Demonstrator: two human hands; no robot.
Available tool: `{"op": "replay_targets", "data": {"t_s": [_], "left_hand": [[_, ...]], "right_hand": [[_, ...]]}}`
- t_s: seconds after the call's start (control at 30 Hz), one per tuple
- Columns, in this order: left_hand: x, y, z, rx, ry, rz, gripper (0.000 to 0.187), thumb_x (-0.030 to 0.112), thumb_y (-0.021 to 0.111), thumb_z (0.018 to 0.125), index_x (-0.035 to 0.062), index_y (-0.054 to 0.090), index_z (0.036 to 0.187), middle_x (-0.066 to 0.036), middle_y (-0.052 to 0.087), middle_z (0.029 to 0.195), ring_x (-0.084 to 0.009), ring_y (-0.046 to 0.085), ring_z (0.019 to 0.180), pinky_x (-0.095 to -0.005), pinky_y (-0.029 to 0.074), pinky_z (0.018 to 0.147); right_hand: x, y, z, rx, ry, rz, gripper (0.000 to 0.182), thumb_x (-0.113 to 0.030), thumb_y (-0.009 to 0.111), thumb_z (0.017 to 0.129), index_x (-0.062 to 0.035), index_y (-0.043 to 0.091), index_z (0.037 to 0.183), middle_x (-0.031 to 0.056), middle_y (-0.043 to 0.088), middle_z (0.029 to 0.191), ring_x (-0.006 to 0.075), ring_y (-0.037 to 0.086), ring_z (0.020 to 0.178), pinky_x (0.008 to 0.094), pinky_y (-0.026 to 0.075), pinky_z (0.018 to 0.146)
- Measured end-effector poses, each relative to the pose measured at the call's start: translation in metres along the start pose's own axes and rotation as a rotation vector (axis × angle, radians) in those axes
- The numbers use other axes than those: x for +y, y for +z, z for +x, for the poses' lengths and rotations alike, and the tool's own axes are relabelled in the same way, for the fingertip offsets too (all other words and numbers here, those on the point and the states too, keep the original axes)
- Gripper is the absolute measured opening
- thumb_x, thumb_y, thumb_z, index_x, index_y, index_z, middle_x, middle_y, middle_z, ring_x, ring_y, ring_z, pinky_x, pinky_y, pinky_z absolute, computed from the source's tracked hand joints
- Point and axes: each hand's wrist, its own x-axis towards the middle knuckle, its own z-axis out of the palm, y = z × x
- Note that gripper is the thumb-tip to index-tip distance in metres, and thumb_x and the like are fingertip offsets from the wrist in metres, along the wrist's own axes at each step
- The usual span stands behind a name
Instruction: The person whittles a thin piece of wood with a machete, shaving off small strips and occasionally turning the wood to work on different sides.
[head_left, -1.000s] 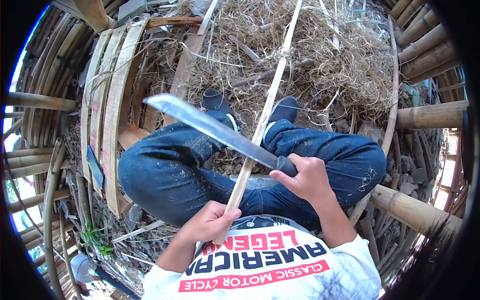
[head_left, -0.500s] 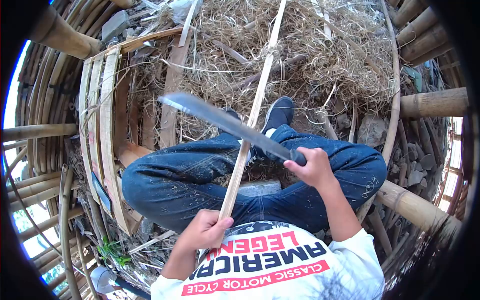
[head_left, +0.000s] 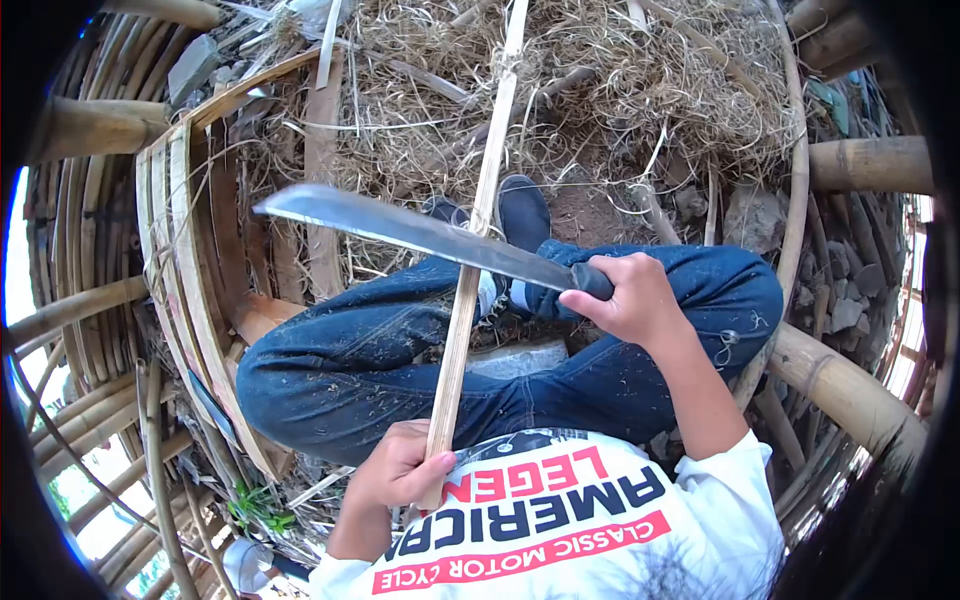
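Observation:
A long bamboo strip [head_left: 462, 310] runs from my lap out over the ground, past my shoes. Near my stomach, my left hand [head_left: 398, 466] is closed around its near end, thumb along the strip. My right hand [head_left: 632, 296] grips the dark handle of a machete [head_left: 420, 236]. The blade lies across the upper side of the strip, pointing left, its tip over the ground beyond my left knee. Whether the edge bites into the strip cannot be made out. Pale curled shavings [head_left: 630, 110] cover the ground ahead.
A wooden slatted frame [head_left: 190, 230] stands at my left. Bamboo poles [head_left: 870, 165] form rails on both sides. Stones [head_left: 845, 300] lie at the right, and a pale block [head_left: 520, 358] sits between my legs. Dark shoes [head_left: 524, 212] are in front.
The machete has turned slightly flatter and its tip has shifted left. My left hand keeps its hold on the bamboo strip. The whole view has shifted a little.

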Motion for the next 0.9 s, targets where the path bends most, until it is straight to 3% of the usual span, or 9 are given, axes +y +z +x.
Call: {"op": "replay_targets", "data": {"t_s": [0.13, 0.3, 0.37, 0.53, 0.6, 0.63, 0.9], "left_hand": [[-0.006, 0.007, -0.005, 0.043, -0.046, -0.094, 0.038, 0.024, 0.053, 0.095, 0.0001, 0.056, 0.066, -0.009, 0.058, 0.063, -0.023, 0.057, 0.057, -0.0353, 0.043, 0.055], [-0.001, 0.005, -0.002, 0.093, -0.016, 0.037, 0.038, 0.021, 0.056, 0.094, 0.0015, 0.055, 0.061, -0.009, 0.056, 0.056, -0.0244, 0.054, 0.053, -0.0372, 0.042, 0.055], [0.002, 0.009, 0.002, 0.084, 0.03, 0.04, 0.034, 0.014, 0.058, 0.091, 0.001, 0.052, 0.06, -0.012, 0.049, 0.054, -0.031, 0.051, 0.053, -0.0409, 0.041, 0.056], [-0.001, 0.014, 0.007, -0.016, 0.083, 0.001, 0.034, 0.014, 0.059, 0.09, 0.0017, 0.052, 0.059, -0.013, 0.05, 0.056, -0.0325, 0.051, 0.054, -0.0418, 0.042, 0.058], [-0.001, 0.014, 0.001, 0.034, 0.078, -0.014, 0.035, 0.015, 0.058, 0.09, 0.0016, 0.05, 0.058, -0.013, 0.05, 0.056, -0.0329, 0.052, 0.055, -0.042, 0.042, 0.058], [0.0, 0.015, -0.003, 0.075, 0.07, -0.05, 0.036, 0.016, 0.058, 0.091, 0.0012, 0.05, 0.059, -0.013, 0.05, 0.055, -0.0333, 0.051, 0.054, -0.0422, 0.042, 0.058], [-0.008, 0.013, -0.005, 0.08, 0.034, -0.002, 0.036, 0.017, 0.058, 0.091, 0.001, 0.051, 0.058, -0.014, 0.053, 0.057, -0.0317, 0.053, 0.053, -0.0412, 0.042, 0.059]], "right_hand": [[0.002, 0.008, 0.001, 0.047, -0.063, -0.086, 0.058, -0.063, 0.071, 0.073, -0.0053, 0.065, 0.066, 0.0148, 0.06, 0.056, 0.033, 0.063, 0.055, 0.0408, 0.05, 0.053], [-0.01, 0.014, -0.006, 0.106, -0.103, -0.136, 0.06, -0.063, 0.072, 0.072, -0.0044, 0.062, 0.064, 0.0136, 0.059, 0.055, 0.0319, 0.062, 0.052, 0.0392, 0.049, 0.051], [-0.022, 0.018, -0.013, 0.088, -0.103, -0.113, 0.062, -0.064, 0.072, 0.072, -0.0045, 0.058, 0.062, 0.0131, 0.058, 0.054, 0.0325, 0.062, 0.051, 0.0393, 0.049, 0.05], [-0.035, 0.017, -0.018, 0.059, -0.15, -0.108, 0.062, -0.064, 0.073, 0.071, -0.0048, 0.057, 0.061, 0.0138, 0.058, 0.054, 0.0328, 0.062, 0.051, 0.04, 0.049, 0.05], [-0.021, 0.01, -0.011, 0.034, -0.11, -0.168, 0.052, -0.054, 0.076, 0.071, -0.0041, 0.062, 0.069, 0.0156, 0.058, 0.058, 0.0359, 0.063, 0.058, 0.0403, 0.048, 0.053], [-0.01, 0.01, -0.005, 0.074, -0.092, -0.161, 0.06, -0.063, 0.072, 0.071, -0.0047, 0.06, 0.062, 0.0149, 0.059, 0.055, 0.0335, 0.063, 0.054, 0.041, 0.05, 0.053], [-0.023, 0.022, -0.012, 0.096, -0.104, -0.136, 0.059, -0.062, 0.072, 0.073, -0.0047, 0.061, 0.066, 0.0145, 0.06, 0.056, 0.0342, 0.063, 0.054, 0.0412, 0.05, 0.053]]}}
